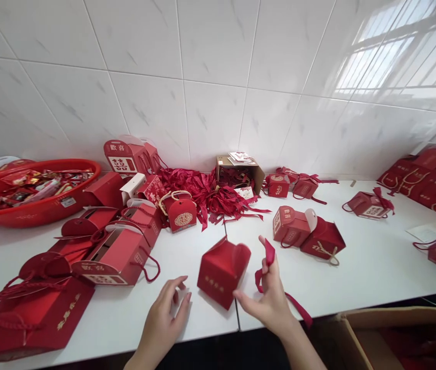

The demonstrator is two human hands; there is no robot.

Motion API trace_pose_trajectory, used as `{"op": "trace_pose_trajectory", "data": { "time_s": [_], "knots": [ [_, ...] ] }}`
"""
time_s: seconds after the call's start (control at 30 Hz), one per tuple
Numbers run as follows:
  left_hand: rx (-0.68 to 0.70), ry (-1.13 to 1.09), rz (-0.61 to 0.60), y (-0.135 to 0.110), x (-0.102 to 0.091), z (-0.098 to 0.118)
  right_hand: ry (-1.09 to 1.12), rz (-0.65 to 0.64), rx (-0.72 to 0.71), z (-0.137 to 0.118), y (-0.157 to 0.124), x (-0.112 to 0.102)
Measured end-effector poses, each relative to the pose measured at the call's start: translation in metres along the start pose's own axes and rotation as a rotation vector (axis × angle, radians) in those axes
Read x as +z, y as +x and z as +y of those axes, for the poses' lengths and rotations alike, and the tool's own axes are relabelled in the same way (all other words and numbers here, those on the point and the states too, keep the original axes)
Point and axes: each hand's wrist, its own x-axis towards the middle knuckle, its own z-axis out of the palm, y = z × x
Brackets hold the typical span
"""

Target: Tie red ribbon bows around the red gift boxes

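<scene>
Head view: left hand (166, 313), nearest table edge, bare, fingers half curled and spread, just beside box. Right hand (273, 306): thumb and index finger wide apart, dark-red ribbon (298, 307) caught among other, curled fingers, tail trailing toward edge. Red gift box (220, 280) with gold lettering between hands, above seam of white table (372, 272); thumb contact uncertain. Step in hand, by judgement: fitting ribbon to box. Next move calls for left-hand steadying, ribbon untwisted. Beyond: tangled ribbon pile (218, 198), tiled wall (218, 113).
</scene>
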Motion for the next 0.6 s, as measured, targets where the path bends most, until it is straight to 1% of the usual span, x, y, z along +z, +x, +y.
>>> {"op": "trace_pose_trajectory", "data": {
  "time_s": [0.03,0.1,0.13,0.17,0.2,0.23,0.33,0.37,0.43,0.5,0.6],
  "knots": [
    [0.044,-0.025,0.072,-0.001,-0.003,0.003,0.062,0.026,0.042,0.003,-0.007,0.002],
    [0.124,-0.082,0.191,-0.003,-0.012,0.013,0.203,0.113,0.129,0.006,-0.016,-0.003],
    [0.165,-0.115,0.218,-0.003,-0.017,0.021,0.261,0.154,0.171,0.005,-0.018,-0.008],
    [0.207,-0.140,0.219,-0.003,-0.022,0.029,0.297,0.180,0.212,0.003,-0.020,-0.014],
    [0.252,-0.149,0.197,-0.002,-0.026,0.037,0.302,0.179,0.251,-0.001,-0.022,-0.020],
    [0.298,-0.137,0.156,0.000,-0.029,0.046,0.283,0.146,0.278,-0.006,-0.023,-0.024],
    [0.377,-0.012,0.023,0.012,-0.032,0.065,0.165,-0.073,0.288,-0.022,-0.030,-0.030],
    [0.380,0.028,-0.012,0.017,-0.031,0.068,0.132,-0.152,0.276,-0.027,-0.032,-0.028],
    [0.370,0.074,-0.073,0.026,-0.027,0.070,0.093,-0.271,0.254,-0.032,-0.037,-0.022],
    [0.355,0.080,-0.129,0.031,-0.024,0.069,0.079,-0.335,0.242,-0.033,-0.042,-0.013],
    [0.334,0.038,-0.206,0.032,-0.020,0.068,0.099,-0.346,0.234,-0.028,-0.047,-0.002]
  ]
}}
